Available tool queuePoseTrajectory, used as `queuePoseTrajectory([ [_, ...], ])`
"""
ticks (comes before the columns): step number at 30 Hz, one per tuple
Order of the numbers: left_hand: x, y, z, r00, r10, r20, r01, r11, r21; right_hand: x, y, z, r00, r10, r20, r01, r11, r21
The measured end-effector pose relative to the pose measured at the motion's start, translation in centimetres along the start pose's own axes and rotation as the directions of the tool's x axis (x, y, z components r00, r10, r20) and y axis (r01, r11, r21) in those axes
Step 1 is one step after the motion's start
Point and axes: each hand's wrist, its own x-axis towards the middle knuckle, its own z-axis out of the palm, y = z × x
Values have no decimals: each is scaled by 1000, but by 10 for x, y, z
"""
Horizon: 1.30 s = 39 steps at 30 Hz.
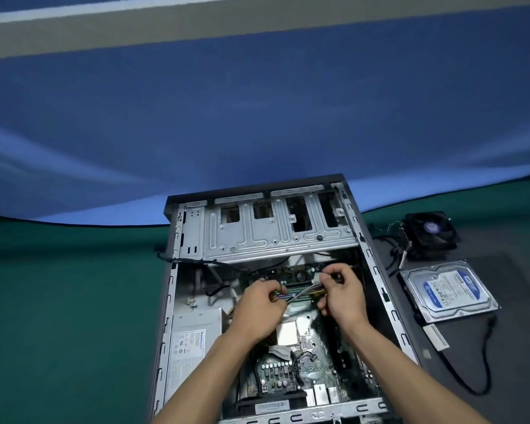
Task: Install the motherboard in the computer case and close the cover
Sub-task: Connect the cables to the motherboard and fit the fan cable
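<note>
Both inside the open computer case (pixel 377 261), over the motherboard (pixel 306 359): left hand (pixel 259 304) curled round a cable bundle (pixel 300 293), right hand (pixel 343 293) pinching a white connector (pixel 318 277). Board's far edge hidden under the drive cage (pixel 276 234); connector socket too small to make out.

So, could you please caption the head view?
Both hands, left and right, handle cables over the motherboard inside the case.

Site: I judge this a computer repair bench | Evidence: opened computer case (pixel 257 270) lying on a green-covered desk (pixel 58 316); loose hard drive (pixel 449 290) and cooler fan (pixel 430 231) beside it | Backdrop: blue cloth (pixel 257 117).
</note>
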Motion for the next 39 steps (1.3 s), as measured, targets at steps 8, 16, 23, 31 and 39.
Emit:
queuePoseTrajectory([
  [8, 17, 1, 8, 998, -18, -66, 19, 1000, 19, 27, 7, 9, 989, 99, 111, -100, 995, 9],
  [16, 27, -3, 13, 969, -125, -211, 122, 992, -26, 32, 16, 13, 986, -157, 55, 165, 863, -477],
  [23, 33, -7, 17, 930, -202, -306, 216, 976, 12, 42, 8, 18, 977, -194, 87, 204, 744, -636],
  [31, 32, -10, 22, 864, -302, -402, 291, 952, -91, 50, 5, 31, 990, -134, -40, 102, 890, -444],
  [39, 30, -13, 22, 842, -344, -417, 316, 939, -135, 51, 8, 37, 994, -95, -46, 74, 938, -340],
])
